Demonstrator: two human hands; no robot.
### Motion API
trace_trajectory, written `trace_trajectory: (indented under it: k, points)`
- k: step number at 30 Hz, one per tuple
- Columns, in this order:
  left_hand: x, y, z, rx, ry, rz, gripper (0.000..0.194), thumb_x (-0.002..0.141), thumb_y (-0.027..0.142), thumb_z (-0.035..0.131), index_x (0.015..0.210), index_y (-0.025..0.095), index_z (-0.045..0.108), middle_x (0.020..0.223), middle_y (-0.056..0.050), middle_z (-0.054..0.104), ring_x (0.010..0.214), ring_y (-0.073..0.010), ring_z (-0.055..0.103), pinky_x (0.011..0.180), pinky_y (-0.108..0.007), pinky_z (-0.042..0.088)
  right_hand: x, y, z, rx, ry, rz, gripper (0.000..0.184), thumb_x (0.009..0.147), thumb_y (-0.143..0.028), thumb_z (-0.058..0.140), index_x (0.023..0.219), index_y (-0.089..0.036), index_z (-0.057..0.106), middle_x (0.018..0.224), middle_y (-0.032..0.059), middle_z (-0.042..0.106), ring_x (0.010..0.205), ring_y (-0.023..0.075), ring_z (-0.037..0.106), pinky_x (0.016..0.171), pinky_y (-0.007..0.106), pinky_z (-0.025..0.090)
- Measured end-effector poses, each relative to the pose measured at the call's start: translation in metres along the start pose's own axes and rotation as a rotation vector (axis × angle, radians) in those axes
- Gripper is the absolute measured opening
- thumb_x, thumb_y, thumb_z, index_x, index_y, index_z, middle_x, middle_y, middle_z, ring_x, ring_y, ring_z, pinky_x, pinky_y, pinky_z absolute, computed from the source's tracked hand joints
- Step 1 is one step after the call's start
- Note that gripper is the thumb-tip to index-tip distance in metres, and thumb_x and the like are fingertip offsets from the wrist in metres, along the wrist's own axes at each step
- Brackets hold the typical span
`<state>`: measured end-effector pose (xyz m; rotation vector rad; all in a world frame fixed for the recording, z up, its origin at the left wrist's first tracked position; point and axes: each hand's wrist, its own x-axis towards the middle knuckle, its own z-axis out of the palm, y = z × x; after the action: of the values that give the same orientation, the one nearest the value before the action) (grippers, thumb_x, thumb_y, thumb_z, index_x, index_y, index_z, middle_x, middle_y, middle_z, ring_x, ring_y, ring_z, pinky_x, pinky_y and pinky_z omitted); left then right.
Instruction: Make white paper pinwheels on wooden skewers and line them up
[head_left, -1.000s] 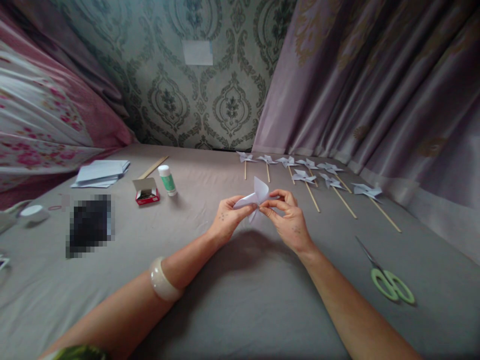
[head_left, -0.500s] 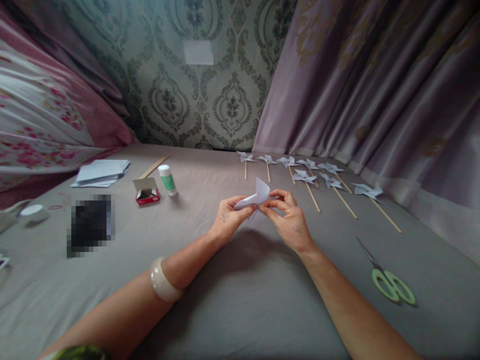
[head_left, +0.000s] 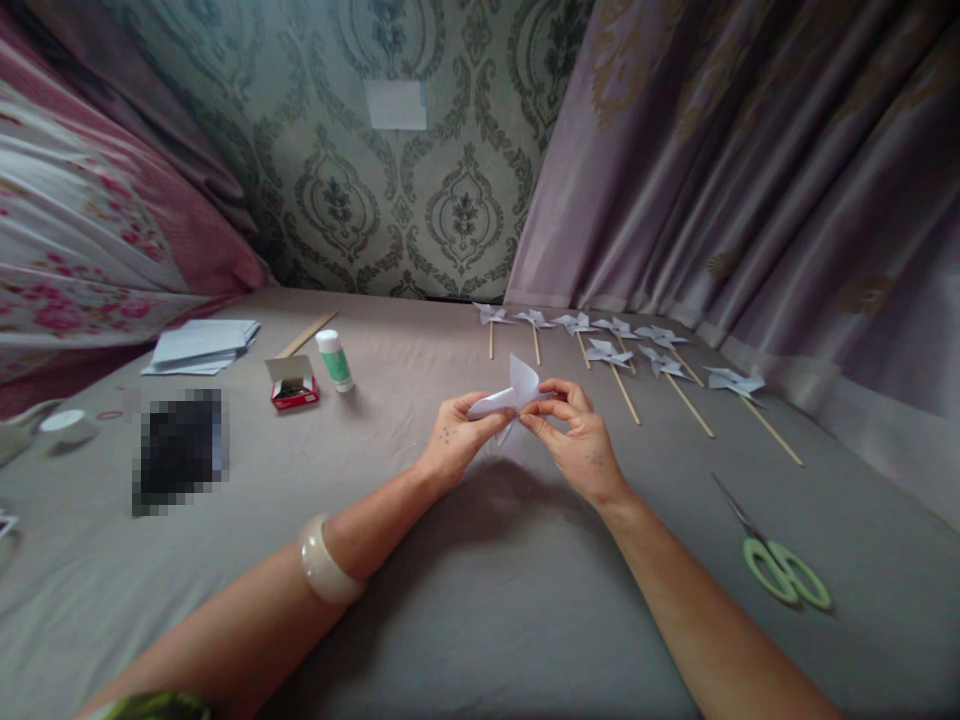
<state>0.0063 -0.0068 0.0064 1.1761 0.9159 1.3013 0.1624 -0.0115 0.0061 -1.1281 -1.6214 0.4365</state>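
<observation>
Between my two hands a white paper pinwheel [head_left: 523,382] is held above the cloth, one blade standing up. My left hand [head_left: 459,432] grips its left side, the thumb pressed near the centre. With thumb and index finger, my right hand [head_left: 581,440] pinches it close to the middle from the right; the other fingers curl behind the paper. Whether a pin or anything small is at the centre cannot be made out. No stick shows on this pinwheel. Farther off to the right lie several white pinwheels [head_left: 609,354] on wooden sticks.
Green-handled scissors [head_left: 772,560] lie at the right. To the left are an open red box [head_left: 295,400], a glue stick [head_left: 334,362] standing upright, wooden sticks [head_left: 309,334], a paper stack [head_left: 201,346], a white round object [head_left: 69,426] and a blurred-out dark object [head_left: 180,450].
Hardly anything differs. Both hands keep their hold on the paper pinwheel, with only a very slight shift of the fingers at its centre.
</observation>
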Motion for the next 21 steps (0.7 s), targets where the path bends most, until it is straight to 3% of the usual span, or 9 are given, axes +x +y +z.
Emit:
trace_trajectory:
  k: [21]
  points:
    - [-0.0031,0.0021,0.0017,0.201,-0.002,0.16,0.029,0.066,0.036,0.07,0.081,0.011,0.073,0.065,-0.002,0.064,0.058,-0.0103,0.05,0.055,-0.021,0.039,0.0011,0.0026,0.0024,0.066,-0.01,0.051,0.021,0.074,-0.042,0.067,0.072,-0.022,0.072,0.104,0.0065,0.058,0.107,0.0231,0.054,0.1,0.041,0.039]
